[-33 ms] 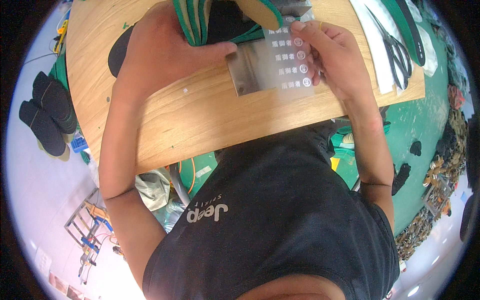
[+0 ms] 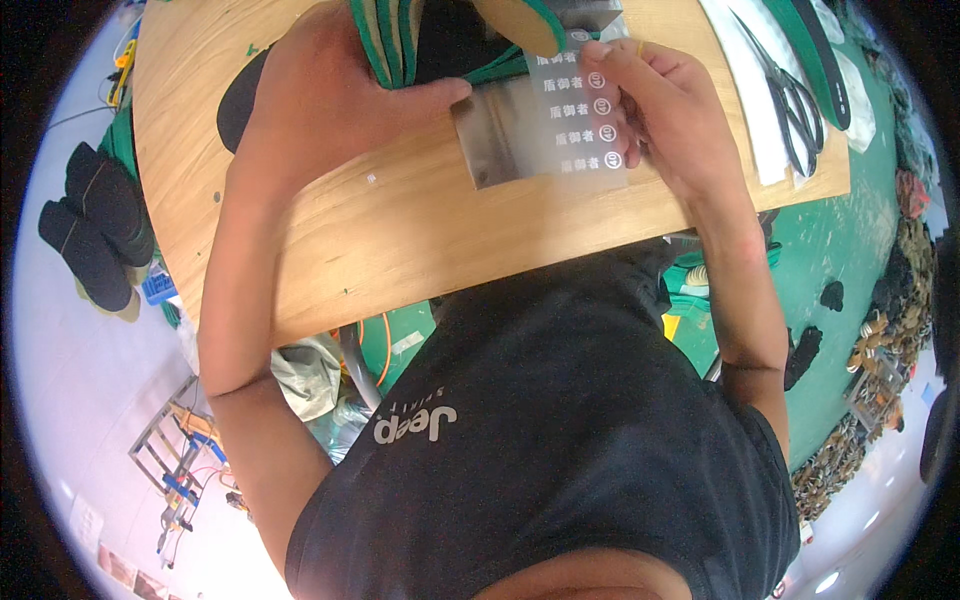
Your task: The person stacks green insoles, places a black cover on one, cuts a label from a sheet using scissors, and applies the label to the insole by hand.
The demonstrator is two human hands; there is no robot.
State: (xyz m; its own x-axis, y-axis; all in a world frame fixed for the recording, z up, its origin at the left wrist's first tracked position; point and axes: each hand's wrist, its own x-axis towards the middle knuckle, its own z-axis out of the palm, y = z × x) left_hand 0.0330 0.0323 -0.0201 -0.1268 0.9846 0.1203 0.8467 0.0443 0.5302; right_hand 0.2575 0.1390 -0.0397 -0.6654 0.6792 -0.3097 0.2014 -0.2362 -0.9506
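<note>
Hands (image 2: 330,100) unmoved on sticker sheet (image 2: 580,125)

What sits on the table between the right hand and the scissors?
In the head view, a white strip of sheet material lies on the wooden table between the right hand and the scissors, which partly rest on it.

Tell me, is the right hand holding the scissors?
No. The scissors lie untouched on the table, while the right hand holds a translucent label sheet.

Bare tabletop (image 2: 330,230) lies open; scissors (image 2: 792,95) crowd right.
</note>
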